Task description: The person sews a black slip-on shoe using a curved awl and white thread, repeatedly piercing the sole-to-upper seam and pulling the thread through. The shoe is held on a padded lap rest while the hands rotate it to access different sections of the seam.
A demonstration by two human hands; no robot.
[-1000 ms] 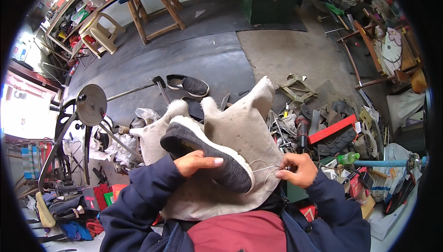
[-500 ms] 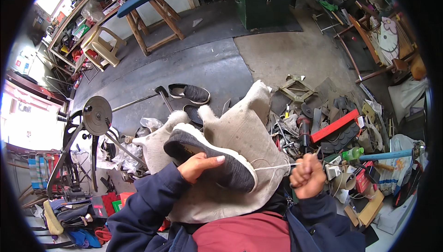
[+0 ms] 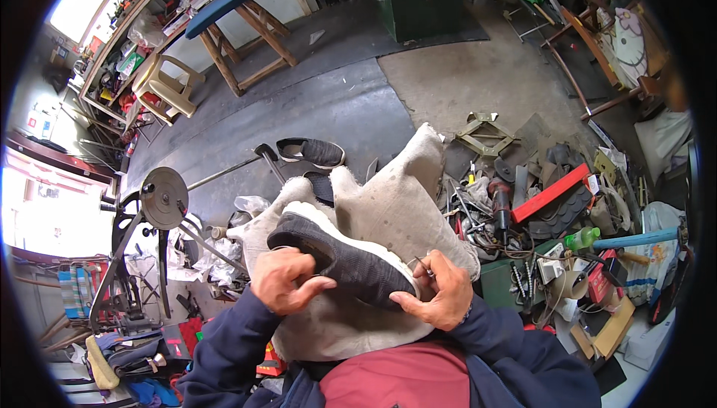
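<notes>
A dark grey knit shoe (image 3: 358,262) with a white sole lies tilted across my lap, on a pale, worn cloth (image 3: 388,202). At its heel end my left hand (image 3: 286,281) is closed at the rim of the opening, fingers curled and thumb stretched out; what the fingertips touch inside is hidden. At the toe my right hand (image 3: 442,292) grips the shoe, thumb against the upper and fingers by the sole edge. A thin dark tool (image 3: 423,264), too small to name, shows by the right fingers. The white thread is hard to make out.
A matching shoe (image 3: 311,152) lies on the floor ahead. To the left stands a black metal machine with a round wheel (image 3: 164,197). Tools, a red bar (image 3: 551,193) and a green bottle (image 3: 582,238) crowd the right side. A blue-topped stool (image 3: 220,8) and green chest (image 3: 418,1) stand farther off.
My right hand has come in from the right, where it pulled a white thread taut, to the shoe's toe. My left hand has slid from the shoe's middle to the heel opening.
</notes>
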